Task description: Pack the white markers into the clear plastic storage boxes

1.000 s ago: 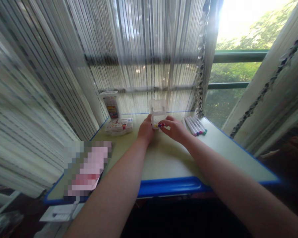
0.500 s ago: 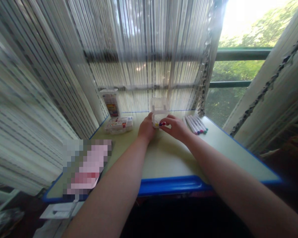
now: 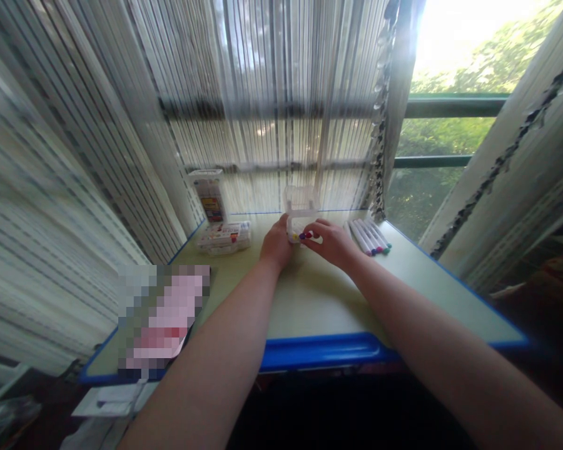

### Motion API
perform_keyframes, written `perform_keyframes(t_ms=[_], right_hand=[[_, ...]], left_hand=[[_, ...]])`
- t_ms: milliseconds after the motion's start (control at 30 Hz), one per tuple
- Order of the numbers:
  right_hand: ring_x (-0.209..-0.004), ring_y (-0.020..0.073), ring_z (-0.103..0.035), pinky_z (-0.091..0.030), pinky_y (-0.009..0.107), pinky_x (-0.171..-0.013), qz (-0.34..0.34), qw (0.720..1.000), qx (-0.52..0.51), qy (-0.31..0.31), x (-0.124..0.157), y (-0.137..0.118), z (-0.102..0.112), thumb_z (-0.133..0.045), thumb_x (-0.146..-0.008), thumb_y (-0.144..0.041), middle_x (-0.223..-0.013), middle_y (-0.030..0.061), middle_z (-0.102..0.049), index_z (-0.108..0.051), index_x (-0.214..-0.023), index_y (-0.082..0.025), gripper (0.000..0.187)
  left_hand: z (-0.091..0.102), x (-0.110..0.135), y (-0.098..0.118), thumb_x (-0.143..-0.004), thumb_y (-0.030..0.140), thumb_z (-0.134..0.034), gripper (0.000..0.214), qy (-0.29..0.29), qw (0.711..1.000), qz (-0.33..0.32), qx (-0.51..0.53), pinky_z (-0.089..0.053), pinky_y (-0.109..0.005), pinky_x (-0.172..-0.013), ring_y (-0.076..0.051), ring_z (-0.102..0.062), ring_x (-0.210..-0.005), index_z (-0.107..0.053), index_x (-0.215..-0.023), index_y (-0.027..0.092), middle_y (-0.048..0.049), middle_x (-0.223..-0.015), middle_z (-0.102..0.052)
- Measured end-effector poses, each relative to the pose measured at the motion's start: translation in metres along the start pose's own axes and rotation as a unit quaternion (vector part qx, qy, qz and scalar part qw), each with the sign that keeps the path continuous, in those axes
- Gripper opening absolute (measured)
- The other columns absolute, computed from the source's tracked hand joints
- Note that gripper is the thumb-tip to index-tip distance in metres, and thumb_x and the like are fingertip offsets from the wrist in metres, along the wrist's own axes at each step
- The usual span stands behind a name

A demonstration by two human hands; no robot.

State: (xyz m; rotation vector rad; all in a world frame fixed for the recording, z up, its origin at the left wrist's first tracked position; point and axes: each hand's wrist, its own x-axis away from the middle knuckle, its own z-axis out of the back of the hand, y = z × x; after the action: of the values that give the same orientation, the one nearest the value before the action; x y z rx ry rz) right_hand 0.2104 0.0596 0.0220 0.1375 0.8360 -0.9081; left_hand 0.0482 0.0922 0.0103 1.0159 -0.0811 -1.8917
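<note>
A small clear plastic box [image 3: 291, 224] stands on the table with its see-through lid [image 3: 302, 199] raised at the back. My left hand [image 3: 276, 242] grips the box's left side, its fingers partly hidden behind it. At the box's front right, my right hand [image 3: 329, 240] is closed in a pinch on a marker [image 3: 309, 235] with a red end. Beside that end, purple and yellow marker ends [image 3: 302, 237] show in the box. The markers' bodies are mostly hidden. Just right of my right hand lie several white markers [image 3: 368, 236] with coloured ends, side by side.
At the table's back left sits a marker case [image 3: 225, 237] with its lid [image 3: 211, 199] upright. A blurred pink item [image 3: 178, 306] lies at the left edge. The table has a blue front edge [image 3: 328, 351]. Striped curtains [image 3: 272, 137] hang behind it, beside a window on the right.
The camera view has shifted very slightly. Both hands stay at the box, and my right hand's pinch looks nearly the same.
</note>
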Motion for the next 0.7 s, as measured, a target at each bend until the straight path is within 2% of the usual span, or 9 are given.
perform_keyframes(t_ms=[267, 400, 467, 567, 600, 700], right_hand=[[-0.068, 0.0128, -0.053, -0.038, 0.024, -0.062, -0.015, 1.0, -0.012, 0.004, 0.0, -0.001, 0.0, -0.065, -0.077, -0.028, -0.08, 0.0019, -0.058, -0.06, -0.085, -0.02, 0.012], [-0.064, 0.0131, -0.051, -0.038, 0.024, -0.06, -0.022, 0.999, -0.016, 0.045, 0.001, -0.003, 0.003, -0.063, -0.075, -0.028, -0.075, 0.0003, -0.057, -0.057, -0.09, -0.021, 0.018], [-0.063, 0.0142, -0.05, -0.038, 0.026, -0.06, -0.056, 0.994, 0.011, 0.096, 0.0, 0.001, 0.006, -0.057, -0.078, -0.028, -0.072, 0.0007, -0.056, -0.056, -0.089, -0.021, 0.014], [-0.07, 0.0185, -0.054, -0.04, 0.03, -0.063, -0.155, 0.973, 0.083, 0.149, 0.0, 0.019, 0.009, -0.048, -0.081, -0.023, -0.077, 0.0059, -0.06, -0.058, -0.091, -0.019, 0.015], [-0.074, 0.0202, -0.056, -0.041, 0.031, -0.065, -0.187, 0.967, 0.111, 0.134, 0.001, 0.026, 0.009, -0.048, -0.08, -0.021, -0.083, 0.0086, -0.062, -0.06, -0.09, -0.018, 0.016], [-0.085, 0.0255, -0.058, -0.043, 0.036, -0.07, -0.255, 0.95, 0.178, -0.006, 0.004, 0.045, 0.01, -0.055, -0.076, -0.025, -0.09, 0.0138, -0.065, -0.066, -0.086, -0.017, 0.017]], left_hand=[[0.0, 0.0, -0.001, -0.08, 0.024, -0.055, 0.037, 0.002, 1.0, -0.008, 0.0, -0.049, -0.029, -0.076, -0.02, -0.063, -0.089, -0.049, -0.116, 0.018, -0.0093, -0.102, -0.065], [0.0, 0.0, -0.003, -0.075, 0.016, -0.056, 0.044, -0.005, 1.0, -0.014, 0.004, -0.049, -0.03, -0.08, -0.02, -0.063, -0.092, -0.047, -0.118, 0.019, -0.0091, -0.105, -0.065], [0.0, 0.0, -0.004, -0.073, 0.012, -0.056, 0.047, -0.006, 1.0, -0.014, 0.001, -0.049, -0.031, -0.082, -0.021, -0.062, -0.095, -0.047, -0.119, 0.019, -0.0096, -0.107, -0.064], [-0.001, 0.0, -0.005, -0.073, 0.014, -0.057, 0.043, -0.007, 1.0, -0.014, 0.012, -0.049, -0.033, -0.084, -0.022, -0.062, -0.098, -0.049, -0.115, 0.019, -0.0109, -0.106, -0.065], [-0.001, 0.0, -0.005, -0.074, 0.015, -0.057, 0.04, -0.006, 1.0, -0.01, 0.02, -0.049, -0.033, -0.083, -0.022, -0.062, -0.098, -0.05, -0.114, 0.019, -0.0112, -0.106, -0.065], [0.001, 0.0, -0.003, -0.076, 0.017, -0.056, 0.034, -0.005, 0.999, 0.005, 0.038, -0.05, -0.032, -0.081, -0.022, -0.064, -0.095, -0.051, -0.11, 0.018, -0.011, -0.103, -0.066]])
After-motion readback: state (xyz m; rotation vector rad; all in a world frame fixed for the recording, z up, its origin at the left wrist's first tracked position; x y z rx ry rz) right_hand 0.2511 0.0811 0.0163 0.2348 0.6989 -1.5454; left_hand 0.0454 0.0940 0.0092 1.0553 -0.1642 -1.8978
